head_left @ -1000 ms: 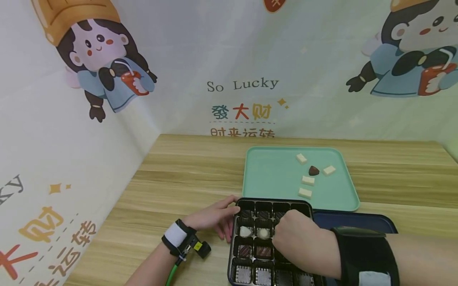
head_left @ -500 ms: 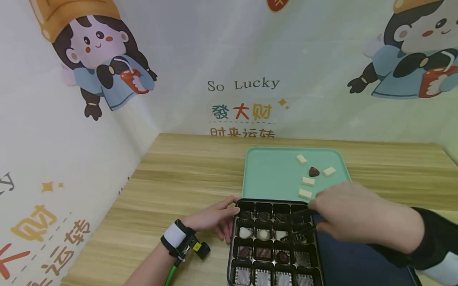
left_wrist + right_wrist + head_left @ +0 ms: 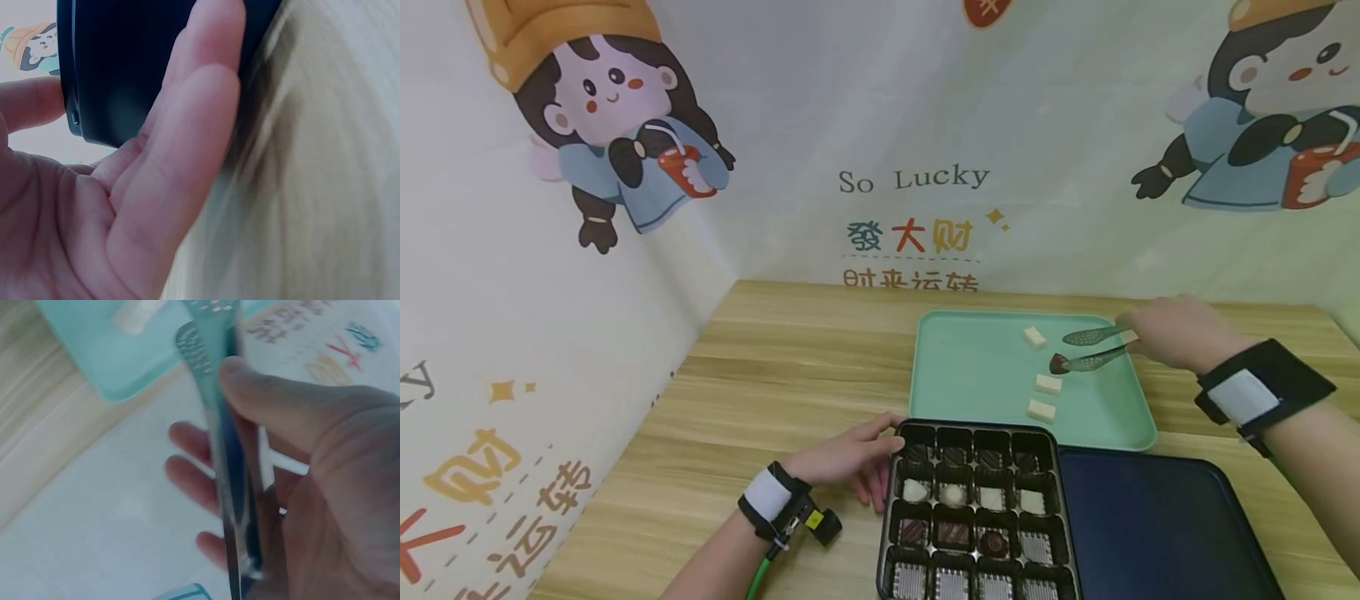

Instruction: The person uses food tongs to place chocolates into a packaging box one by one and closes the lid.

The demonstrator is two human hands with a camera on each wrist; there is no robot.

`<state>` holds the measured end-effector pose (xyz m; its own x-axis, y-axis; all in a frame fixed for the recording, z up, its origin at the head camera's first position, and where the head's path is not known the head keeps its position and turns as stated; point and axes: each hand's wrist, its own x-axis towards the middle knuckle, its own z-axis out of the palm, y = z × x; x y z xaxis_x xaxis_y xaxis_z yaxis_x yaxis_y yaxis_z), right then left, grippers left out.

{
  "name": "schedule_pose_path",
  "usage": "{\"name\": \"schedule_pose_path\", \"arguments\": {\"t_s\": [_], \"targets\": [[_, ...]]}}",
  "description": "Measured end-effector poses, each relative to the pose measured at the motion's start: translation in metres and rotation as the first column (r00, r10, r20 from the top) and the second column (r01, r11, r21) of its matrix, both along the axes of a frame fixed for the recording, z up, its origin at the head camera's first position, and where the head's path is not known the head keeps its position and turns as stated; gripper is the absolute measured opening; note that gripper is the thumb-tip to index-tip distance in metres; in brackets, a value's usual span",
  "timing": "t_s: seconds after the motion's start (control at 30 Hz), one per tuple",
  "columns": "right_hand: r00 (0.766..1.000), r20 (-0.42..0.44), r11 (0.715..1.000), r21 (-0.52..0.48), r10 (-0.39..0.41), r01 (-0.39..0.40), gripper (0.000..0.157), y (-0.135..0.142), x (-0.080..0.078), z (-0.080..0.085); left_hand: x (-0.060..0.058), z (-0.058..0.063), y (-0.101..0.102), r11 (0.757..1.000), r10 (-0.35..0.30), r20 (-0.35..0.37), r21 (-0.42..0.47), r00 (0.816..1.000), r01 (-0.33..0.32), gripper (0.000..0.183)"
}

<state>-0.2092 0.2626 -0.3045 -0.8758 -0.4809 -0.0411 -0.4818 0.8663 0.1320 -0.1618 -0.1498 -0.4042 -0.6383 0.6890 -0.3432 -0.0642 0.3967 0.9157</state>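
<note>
In the head view my right hand (image 3: 1183,333) holds metal tongs (image 3: 1097,360) over the green tray (image 3: 970,367). The tongs' arms are spread, one tip at a dark brown chocolate (image 3: 1058,364). The right wrist view shows the thumb of the right hand (image 3: 325,444) pressing the tongs (image 3: 219,444). My left hand (image 3: 850,458) holds the left side of a black compartment box (image 3: 890,517) with its thumb at the rim. In the left wrist view the fingers of the left hand (image 3: 169,162) lie along the wall of the box (image 3: 119,69).
White chocolate pieces (image 3: 1041,410) lie scattered on the green tray. Dark and white chocolates (image 3: 1032,502) sit in several box compartments. A dark blue tray (image 3: 1157,517) lies right of the box on the wooden table (image 3: 790,358). A printed cloth (image 3: 910,100) hangs behind.
My right hand has moved from the box up and right to the green tray with the tongs. White pieces now show plainly in the second row's right compartments. The left hand stays put.
</note>
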Motion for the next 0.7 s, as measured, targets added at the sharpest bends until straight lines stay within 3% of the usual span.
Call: {"name": "schedule_pose_path", "arguments": {"t_s": [0.17, 0.3, 0.5, 0.7], "targets": [[0.995, -0.036, 0.991, 0.102, 0.096, -0.092, 0.013, -0.01, -0.012, 0.002, 0.0, -0.001, -0.001, 1.0, 0.0, -0.001, 0.005, 1.0, 0.0, 0.041], [0.983, -0.088, 0.976, 0.166, 0.16, -0.144, 0.013, -0.023, -0.016, 0.006, -0.001, -0.001, -0.001, 1.0, -0.003, -0.004, 0.008, 1.0, 0.003, 0.041], [0.978, -0.103, 0.961, 0.231, 0.179, -0.151, 0.019, -0.034, -0.021, 0.005, -0.001, -0.002, 0.0, 1.0, -0.002, 0.003, 0.012, 1.0, 0.002, 0.041], [0.975, -0.116, 0.958, 0.242, 0.188, -0.156, 0.016, -0.031, -0.021, 0.001, -0.001, -0.001, 0.0, 1.0, -0.009, 0.001, 0.016, 1.0, 0.009, 0.04]]}}
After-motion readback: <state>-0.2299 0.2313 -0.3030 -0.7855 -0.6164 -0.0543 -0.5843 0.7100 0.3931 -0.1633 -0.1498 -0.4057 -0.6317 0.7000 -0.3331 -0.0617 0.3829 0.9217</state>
